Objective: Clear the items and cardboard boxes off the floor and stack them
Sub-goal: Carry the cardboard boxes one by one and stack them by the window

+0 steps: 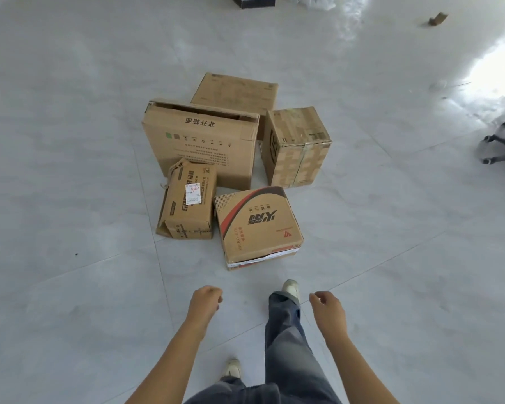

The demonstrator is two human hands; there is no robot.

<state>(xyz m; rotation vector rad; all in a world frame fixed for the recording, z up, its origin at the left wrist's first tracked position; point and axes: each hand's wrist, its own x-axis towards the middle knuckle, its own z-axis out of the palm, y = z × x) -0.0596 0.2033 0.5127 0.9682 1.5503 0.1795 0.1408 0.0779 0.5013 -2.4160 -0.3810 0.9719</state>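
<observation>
Five cardboard boxes cluster on the floor (70, 170). The big box (200, 144) has its top flap slightly ajar, contents hidden. A flat box (236, 91) lies behind it and a taped box (298, 147) stands to its right. The labelled box (188, 199) and red-striped box (257, 225), both closed, sit nearest the person. The left hand (206, 301) and right hand (327, 309) reach forward, short of the boxes, fingers loosely curled, holding nothing.

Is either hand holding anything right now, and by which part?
Nothing is held. The left hand and right hand hang loosely curled and empty, clear of the nearest cardboard box.
</observation>
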